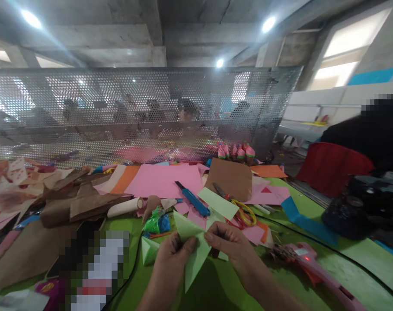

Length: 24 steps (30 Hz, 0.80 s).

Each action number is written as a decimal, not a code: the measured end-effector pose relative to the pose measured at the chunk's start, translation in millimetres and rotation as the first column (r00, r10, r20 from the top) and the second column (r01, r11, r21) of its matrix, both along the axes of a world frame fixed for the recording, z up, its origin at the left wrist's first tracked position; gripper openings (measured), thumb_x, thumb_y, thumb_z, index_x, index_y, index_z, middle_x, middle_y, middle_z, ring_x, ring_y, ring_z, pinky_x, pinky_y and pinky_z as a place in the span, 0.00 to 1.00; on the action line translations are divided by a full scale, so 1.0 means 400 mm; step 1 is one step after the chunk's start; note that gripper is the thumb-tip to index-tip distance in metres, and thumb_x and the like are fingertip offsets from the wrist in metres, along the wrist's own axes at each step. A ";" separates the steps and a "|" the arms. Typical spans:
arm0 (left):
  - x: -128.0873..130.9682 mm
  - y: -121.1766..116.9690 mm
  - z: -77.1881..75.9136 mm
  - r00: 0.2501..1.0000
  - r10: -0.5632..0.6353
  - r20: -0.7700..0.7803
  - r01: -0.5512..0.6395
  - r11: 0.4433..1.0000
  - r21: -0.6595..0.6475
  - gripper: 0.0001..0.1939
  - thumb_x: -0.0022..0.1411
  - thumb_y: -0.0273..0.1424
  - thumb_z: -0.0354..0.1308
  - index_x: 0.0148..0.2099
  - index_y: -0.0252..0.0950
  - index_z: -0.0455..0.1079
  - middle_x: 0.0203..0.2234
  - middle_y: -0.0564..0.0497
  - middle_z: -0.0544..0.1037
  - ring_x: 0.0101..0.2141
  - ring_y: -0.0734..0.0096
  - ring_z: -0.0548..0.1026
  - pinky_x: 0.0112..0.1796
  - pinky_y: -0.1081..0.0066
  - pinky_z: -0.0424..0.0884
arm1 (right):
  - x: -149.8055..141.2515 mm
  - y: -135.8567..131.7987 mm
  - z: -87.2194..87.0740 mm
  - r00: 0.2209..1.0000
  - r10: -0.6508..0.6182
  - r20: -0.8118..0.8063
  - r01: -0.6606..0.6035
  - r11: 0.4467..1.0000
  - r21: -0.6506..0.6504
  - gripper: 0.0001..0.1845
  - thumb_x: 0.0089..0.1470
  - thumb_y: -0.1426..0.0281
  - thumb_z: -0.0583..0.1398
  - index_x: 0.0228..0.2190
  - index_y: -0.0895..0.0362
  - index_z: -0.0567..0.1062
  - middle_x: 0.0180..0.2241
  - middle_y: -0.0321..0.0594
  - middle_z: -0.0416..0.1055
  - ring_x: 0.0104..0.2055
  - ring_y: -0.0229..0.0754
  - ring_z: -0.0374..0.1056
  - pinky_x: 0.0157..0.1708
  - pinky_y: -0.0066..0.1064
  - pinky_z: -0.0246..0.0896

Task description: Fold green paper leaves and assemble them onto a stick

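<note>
Over the green table, a folded piece of light green paper [196, 259] is held between both hands. My left hand [173, 259] pinches its left side, thumb on top. Fingers of my right hand [230, 246] grip the paper's right edge near its middle crease. Just left of my left hand lies another folded light green piece [149, 250]. Beyond the hands rest a flat light green sheet [218, 202], a blue utility knife [193, 199] and scissors with yellow handles [244, 211]. The undersides of the paper and some fingertips are hidden.
A pink glue gun [313, 259] with a lit red light lies at the right, near a black cable [300, 229]. Brown paper [89, 198] heaps up at the left. Pink sheets [167, 179] lie before a perforated metal screen [134, 103]. A person in dark clothing [371, 134] is at the right.
</note>
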State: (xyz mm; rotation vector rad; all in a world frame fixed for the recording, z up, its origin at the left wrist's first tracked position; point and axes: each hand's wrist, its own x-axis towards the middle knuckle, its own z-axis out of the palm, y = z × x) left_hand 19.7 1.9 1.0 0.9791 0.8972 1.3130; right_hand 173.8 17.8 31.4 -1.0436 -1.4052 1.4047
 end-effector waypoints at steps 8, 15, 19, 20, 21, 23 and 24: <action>-0.018 0.007 -0.023 0.908 0.098 -0.406 -0.034 0.986 0.161 0.12 0.56 0.38 0.59 0.35 0.33 0.73 0.27 0.48 0.78 0.32 0.62 0.73 0.34 0.69 0.67 | -0.002 0.003 -0.009 0.984 -0.010 0.180 -0.020 0.986 0.168 0.08 0.47 0.66 0.63 0.28 0.59 0.74 0.25 0.34 0.66 0.28 0.38 0.59 0.29 0.28 0.54; -0.035 0.014 -0.030 0.809 -0.034 -0.586 0.145 0.979 0.142 0.09 0.59 0.33 0.51 0.35 0.34 0.70 0.28 0.48 0.77 0.32 0.61 0.73 0.32 0.70 0.65 | 0.004 0.004 -0.007 0.978 -0.098 0.187 0.061 0.979 0.197 0.08 0.47 0.66 0.62 0.23 0.57 0.69 0.20 0.30 0.60 0.24 0.36 0.55 0.25 0.27 0.50; -0.042 -0.001 -0.011 0.676 0.024 -0.736 0.148 0.975 0.168 0.07 0.56 0.27 0.49 0.30 0.35 0.68 0.27 0.48 0.76 0.30 0.62 0.72 0.31 0.70 0.61 | 0.007 0.001 0.000 0.977 -0.069 0.203 0.016 0.968 0.250 0.06 0.47 0.67 0.63 0.27 0.58 0.72 0.24 0.33 0.65 0.28 0.38 0.59 0.29 0.28 0.53; -0.043 -0.003 -0.006 0.649 0.030 -0.760 0.154 0.973 0.171 0.06 0.56 0.27 0.50 0.30 0.35 0.68 0.26 0.49 0.76 0.30 0.63 0.72 0.31 0.70 0.60 | 0.007 0.002 0.000 0.980 -0.072 0.187 0.026 0.971 0.237 0.08 0.47 0.66 0.63 0.25 0.57 0.72 0.23 0.32 0.64 0.27 0.37 0.58 0.29 0.27 0.53; -0.045 -0.005 0.000 0.637 0.030 -0.770 0.159 0.973 0.170 0.06 0.56 0.27 0.50 0.29 0.36 0.68 0.25 0.50 0.75 0.29 0.65 0.71 0.30 0.71 0.59 | 0.007 0.004 -0.001 0.985 -0.076 0.157 0.041 0.977 0.211 0.10 0.46 0.65 0.64 0.23 0.57 0.71 0.22 0.31 0.63 0.26 0.37 0.57 0.27 0.27 0.52; -0.050 -0.004 0.012 0.653 0.027 -0.757 0.151 0.975 0.164 0.07 0.57 0.29 0.52 0.26 0.36 0.66 0.22 0.53 0.72 0.26 0.68 0.68 0.28 0.73 0.57 | 0.006 0.009 -0.003 0.995 -0.069 0.068 0.060 0.989 0.136 0.13 0.45 0.61 0.65 0.22 0.57 0.70 0.20 0.30 0.61 0.24 0.35 0.56 0.25 0.27 0.51; -0.053 -0.001 0.017 0.678 0.028 -0.734 0.138 0.977 0.164 0.08 0.57 0.30 0.53 0.25 0.37 0.65 0.20 0.55 0.70 0.25 0.70 0.67 0.26 0.74 0.57 | 0.007 0.012 -0.004 0.998 -0.060 0.025 0.057 0.994 0.096 0.15 0.44 0.60 0.66 0.22 0.57 0.70 0.20 0.30 0.61 0.23 0.35 0.55 0.24 0.26 0.51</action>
